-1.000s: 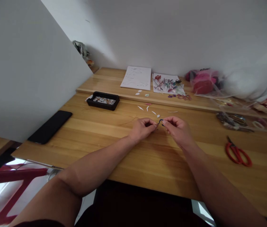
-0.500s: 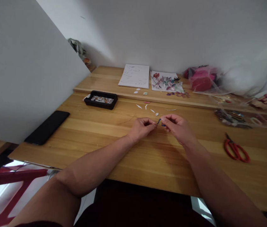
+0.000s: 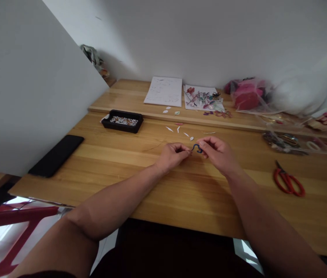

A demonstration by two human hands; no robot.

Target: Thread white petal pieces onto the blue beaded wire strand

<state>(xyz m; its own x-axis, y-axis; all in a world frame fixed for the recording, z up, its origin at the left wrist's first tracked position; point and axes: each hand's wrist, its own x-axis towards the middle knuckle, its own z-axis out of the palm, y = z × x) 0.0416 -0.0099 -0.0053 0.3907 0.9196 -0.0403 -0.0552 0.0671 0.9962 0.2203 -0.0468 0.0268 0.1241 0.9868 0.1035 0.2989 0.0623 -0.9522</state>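
Over the middle of the table, a thin dark blue curled strand [image 3: 195, 146] bends in an arch between my two hands. My left hand [image 3: 171, 156] pinches one end between thumb and fingertips. On the other side my right hand [image 3: 218, 153] is closed on the curled part with thumb and forefinger. Whether the strand is wrapped wire or cord is too small to tell. Just beyond the fingers lie several small white leaf-shaped pieces [image 3: 191, 138]. A fine thread or wire [image 3: 154, 148] trails on the wood to the left of my left hand.
A black tray [image 3: 124, 126] of beads stands back left, a black phone [image 3: 57, 156] at the left edge. Red-handled scissors [image 3: 288, 183] lie right. On the raised back ledge are white sheets [image 3: 164, 92], colourful flower pieces [image 3: 205, 101] and plastic bags [image 3: 249, 97].
The blue strand shows more between my hands and now curves in a clearer arch. My right fingers have shifted slightly; my left hand keeps its pinch. The camera view has tilted a little.
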